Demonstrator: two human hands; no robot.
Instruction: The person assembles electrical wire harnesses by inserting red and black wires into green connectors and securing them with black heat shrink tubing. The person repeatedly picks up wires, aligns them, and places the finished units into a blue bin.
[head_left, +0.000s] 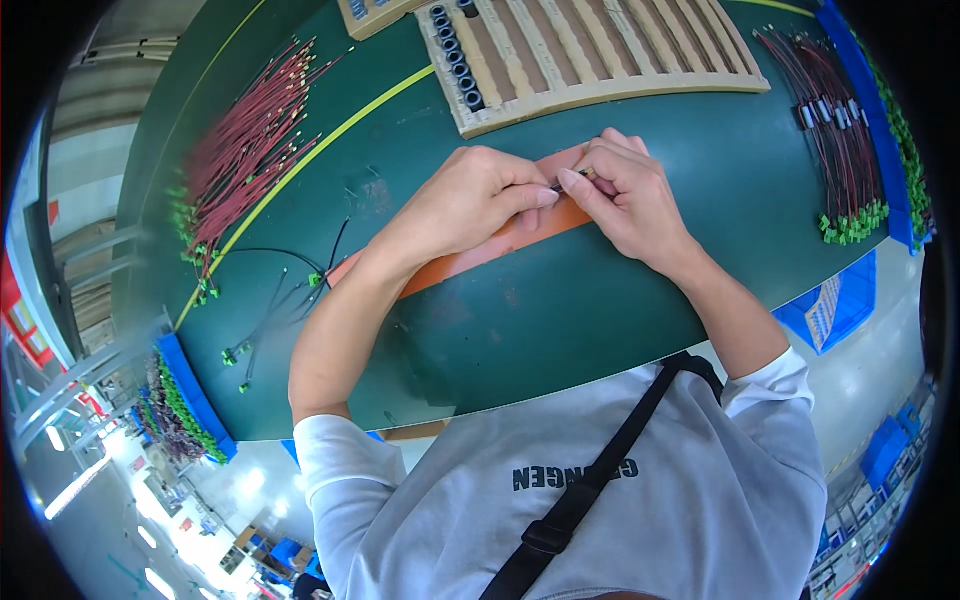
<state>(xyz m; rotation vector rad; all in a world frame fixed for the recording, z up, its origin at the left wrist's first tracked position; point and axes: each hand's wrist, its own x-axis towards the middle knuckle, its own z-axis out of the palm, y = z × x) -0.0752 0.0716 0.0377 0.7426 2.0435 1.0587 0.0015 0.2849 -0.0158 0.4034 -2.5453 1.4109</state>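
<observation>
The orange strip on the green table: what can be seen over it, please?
Over the orange strip are the left hand and right hand, pinching a thin dark piece. The strip's surface beneath the hands is covered, so unknown.

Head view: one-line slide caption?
Left hand and right hand pinch a thin dark piece above an orange strip on a green table, red wires lying left, slotted tray beyond.

Black lettering (536, 479) on pale-grey shirt (660, 510)
</observation>
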